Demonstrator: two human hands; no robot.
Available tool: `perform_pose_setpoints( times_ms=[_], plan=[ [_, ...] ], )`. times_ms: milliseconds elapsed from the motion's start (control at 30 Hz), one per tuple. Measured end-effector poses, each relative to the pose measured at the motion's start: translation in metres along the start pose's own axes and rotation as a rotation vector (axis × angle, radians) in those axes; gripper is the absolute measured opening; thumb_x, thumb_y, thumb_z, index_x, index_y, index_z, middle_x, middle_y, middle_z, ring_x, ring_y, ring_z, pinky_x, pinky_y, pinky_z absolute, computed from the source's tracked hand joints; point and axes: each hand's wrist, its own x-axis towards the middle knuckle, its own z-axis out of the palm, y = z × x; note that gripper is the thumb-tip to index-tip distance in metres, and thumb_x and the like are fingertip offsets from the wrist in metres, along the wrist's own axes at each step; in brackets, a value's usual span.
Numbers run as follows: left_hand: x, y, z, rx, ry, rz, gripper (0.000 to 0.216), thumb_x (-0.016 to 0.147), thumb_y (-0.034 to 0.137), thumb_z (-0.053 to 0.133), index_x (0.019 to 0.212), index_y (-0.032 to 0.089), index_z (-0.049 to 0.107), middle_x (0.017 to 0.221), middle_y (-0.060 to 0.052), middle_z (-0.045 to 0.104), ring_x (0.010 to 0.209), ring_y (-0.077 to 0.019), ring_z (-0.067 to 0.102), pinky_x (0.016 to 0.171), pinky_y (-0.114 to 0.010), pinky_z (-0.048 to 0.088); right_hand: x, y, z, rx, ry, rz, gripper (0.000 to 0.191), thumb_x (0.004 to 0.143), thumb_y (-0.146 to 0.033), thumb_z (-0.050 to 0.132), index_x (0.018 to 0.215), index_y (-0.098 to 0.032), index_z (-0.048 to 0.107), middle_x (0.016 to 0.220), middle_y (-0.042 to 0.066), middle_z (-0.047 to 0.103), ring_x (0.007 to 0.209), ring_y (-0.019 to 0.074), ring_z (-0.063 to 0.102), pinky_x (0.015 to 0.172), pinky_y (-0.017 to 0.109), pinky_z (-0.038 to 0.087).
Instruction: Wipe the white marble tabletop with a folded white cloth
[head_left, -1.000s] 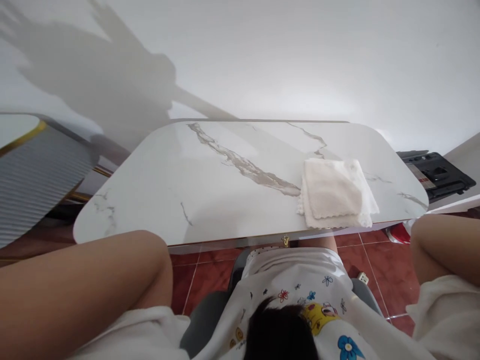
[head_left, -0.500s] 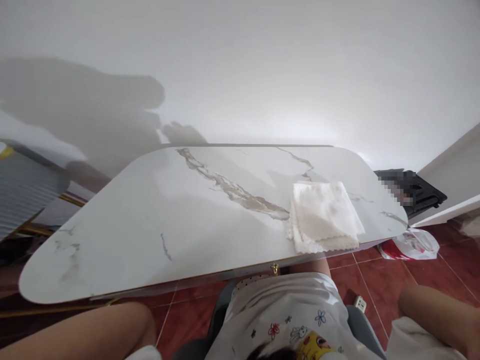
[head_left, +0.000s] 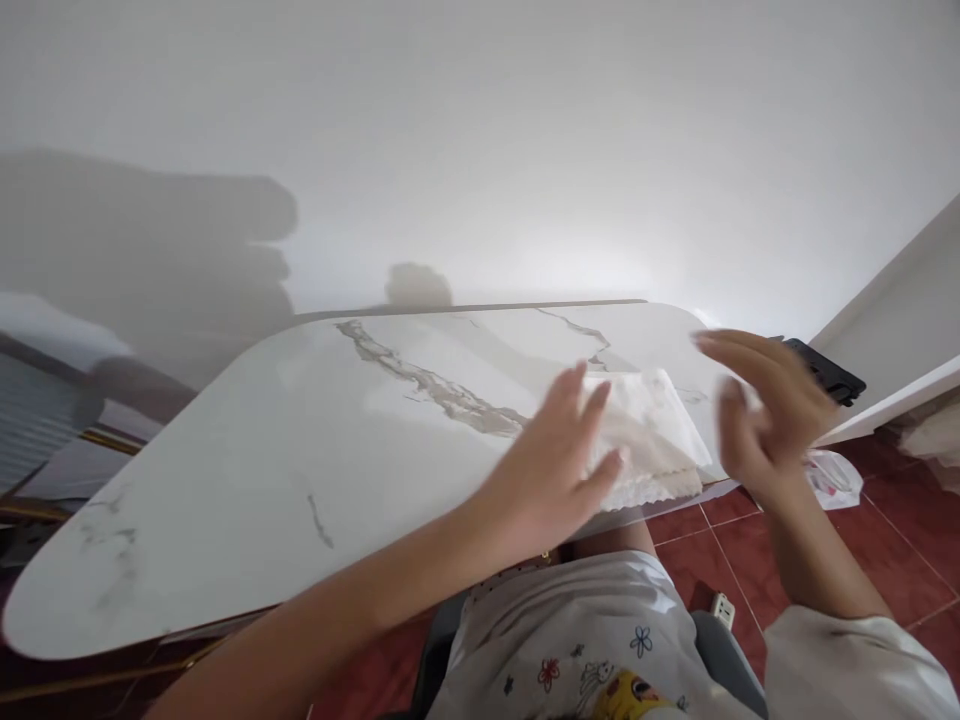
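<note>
A folded white cloth (head_left: 652,430) with a scalloped edge lies on the right part of the marble-patterned table (head_left: 390,450), near its front edge. My left hand (head_left: 559,460) is over the cloth's left side, fingers spread and nothing held; whether it touches the fabric I cannot tell. To the right of the cloth, my right hand (head_left: 769,405) is raised above the table's right end, blurred by motion. Its thumb stands apart from the other fingers, and I see nothing in it.
A white wall rises behind the table. On the right are a black object (head_left: 829,372) and a plastic bag (head_left: 834,480) on the red tiled floor (head_left: 892,540). A white power socket (head_left: 722,610) lies by the grey chair (head_left: 724,655). Grey ribbed material (head_left: 26,420) stands at left.
Both hands have come up from the sides to either side of the cloth. The cloth remains folded on the table. The view has shifted slightly.
</note>
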Motion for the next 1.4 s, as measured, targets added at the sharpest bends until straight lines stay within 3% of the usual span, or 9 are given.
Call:
perform_pose_setpoints(
  times_ms=[100,200,367,500,667,833,933,1167,1400],
  plan=[
    [0.025,0.012,0.023,0.001,-0.167,0.100,0.068,0.099,0.054,0.025,0.153,0.014,0.021,0.162,-0.016,0.019,0.150,-0.0318,0.014,0.118,-0.048,0.028,0.027,0.038,0.068,-0.075,-0.342,0.065,0.045,0.095,-0.031,0.039,0.137,-0.020,0.054,0.133,0.012,0.062,0.126,0.0315,0.056,0.102,0.055,0.049],
    [0.063,0.009,0.050,0.036,-0.272,0.019,0.064,0.099,0.040,0.027,0.149,0.000,0.025,0.159,-0.024,0.022,0.149,-0.0339,0.016,0.120,-0.049,0.023,0.020,0.069,0.115,-0.129,-0.656,0.112,0.046,0.092,-0.026,0.039,0.133,-0.014,0.056,0.134,0.017,0.061,0.129,0.0330,0.053,0.106,0.054,0.044],
    [0.116,-0.025,0.063,0.081,-0.235,-0.094,0.055,0.095,0.022,0.032,0.145,-0.001,0.034,0.155,-0.025,0.032,0.147,-0.0299,0.027,0.119,-0.043,0.026,0.038,0.090,0.150,-0.051,-0.697,0.276,0.047,0.095,-0.026,0.035,0.136,-0.015,0.054,0.144,0.012,0.053,0.141,0.0291,0.040,0.113,0.049,0.037],
    [0.127,-0.048,0.061,0.130,-0.124,-0.081,0.054,0.097,0.027,0.033,0.141,-0.002,0.040,0.149,-0.025,0.042,0.142,-0.0311,0.037,0.116,-0.044,0.031,0.059,0.099,0.161,0.109,-0.743,0.316,0.055,0.091,-0.028,0.040,0.145,-0.021,0.047,0.152,0.005,0.043,0.146,0.0267,0.031,0.117,0.049,0.031],
    [0.118,-0.059,0.064,0.161,-0.077,0.009,0.056,0.097,0.030,0.029,0.138,-0.004,0.044,0.146,-0.025,0.046,0.138,-0.0314,0.042,0.115,-0.043,0.033,0.048,0.090,0.162,0.038,-0.707,0.228,0.055,0.094,-0.026,0.035,0.146,-0.017,0.045,0.154,0.008,0.040,0.147,0.0255,0.028,0.120,0.049,0.025],
    [0.101,-0.048,0.068,0.168,-0.052,-0.012,0.058,0.095,0.027,0.027,0.140,-0.009,0.039,0.148,-0.029,0.041,0.141,-0.0348,0.037,0.116,-0.047,0.032,0.035,0.074,0.151,-0.049,-0.738,0.234,0.055,0.095,-0.027,0.034,0.146,-0.010,0.044,0.154,0.010,0.040,0.147,0.0264,0.027,0.121,0.045,0.023],
    [0.080,-0.031,0.066,0.179,-0.032,-0.029,0.058,0.095,0.027,0.026,0.140,-0.007,0.038,0.147,-0.029,0.042,0.140,-0.0359,0.039,0.114,-0.050,0.033,0.022,0.063,0.135,-0.021,-0.776,0.189,0.057,0.095,-0.029,0.033,0.149,-0.014,0.041,0.156,0.006,0.036,0.148,0.0253,0.025,0.120,0.046,0.024],
    [0.033,0.020,0.066,0.153,-0.056,-0.068,0.058,0.095,0.028,0.028,0.142,-0.005,0.035,0.147,-0.029,0.042,0.141,-0.0365,0.036,0.116,-0.051,0.031,-0.027,0.036,0.086,-0.108,-0.708,0.154,0.055,0.094,-0.027,0.032,0.146,-0.015,0.045,0.153,0.007,0.043,0.145,0.0251,0.033,0.119,0.048,0.029],
    [0.047,0.067,0.076,0.092,-0.152,-0.066,0.058,0.095,0.026,0.030,0.142,-0.009,0.032,0.149,-0.031,0.037,0.144,-0.0375,0.031,0.118,-0.050,0.028,-0.049,0.070,0.055,-0.077,-0.667,0.191,0.054,0.094,-0.028,0.034,0.146,-0.016,0.045,0.154,0.008,0.041,0.145,0.0258,0.032,0.118,0.048,0.029]
  ],
)
